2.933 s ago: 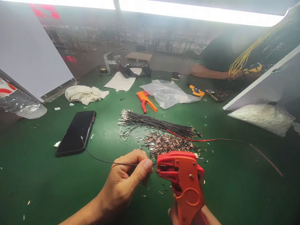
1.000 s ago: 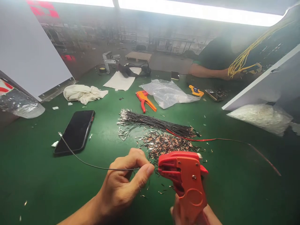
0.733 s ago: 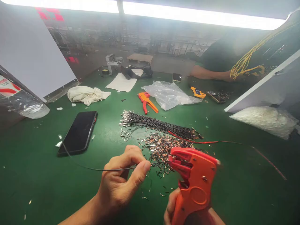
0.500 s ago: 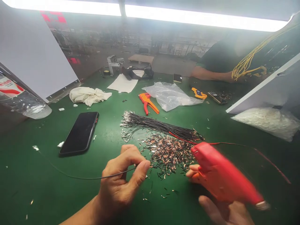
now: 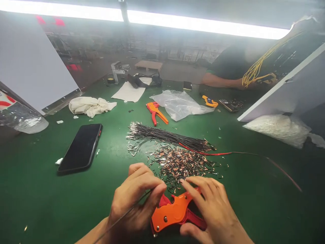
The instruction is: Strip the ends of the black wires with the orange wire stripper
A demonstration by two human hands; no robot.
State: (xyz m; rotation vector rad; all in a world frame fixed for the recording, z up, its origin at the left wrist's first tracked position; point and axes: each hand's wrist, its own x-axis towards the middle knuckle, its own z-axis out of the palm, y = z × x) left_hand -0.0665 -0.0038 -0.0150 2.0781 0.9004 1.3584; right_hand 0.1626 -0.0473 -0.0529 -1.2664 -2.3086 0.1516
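In the head view, a dark wire (image 5: 127, 212) is pinched between the thumb and index finger of the left hand (image 5: 138, 196); one end is left protruding past the fingertips, while the other length is run down across the hand toward the bottom edge. The right hand (image 5: 215, 203) is held loosely spread, with its index fingertip brought close to the wire's protruding end; whether the two are touching cannot be told. Below that end, between both hands, an orange-and-red hand tool (image 5: 171, 212) is seen on its side, its handles partly covered by the right hand — contact with them cannot be made out.

Just beyond the hands, a heap of clippings (image 5: 186, 161), black and copper-coloured, is spread on the green table (image 5: 63, 203). Behind it a bundle of black wires (image 5: 170, 135) is laid crosswise, with a red strip (image 5: 215, 154) trailed off to the right. A phone (image 5: 80, 148) is placed to the left. Farther back, a second orange-and-red tool (image 5: 157, 113) is set beside a clear plastic bag (image 5: 180, 105) — and yellow wires (image 5: 254, 73) are held by another person (image 5: 223, 81).
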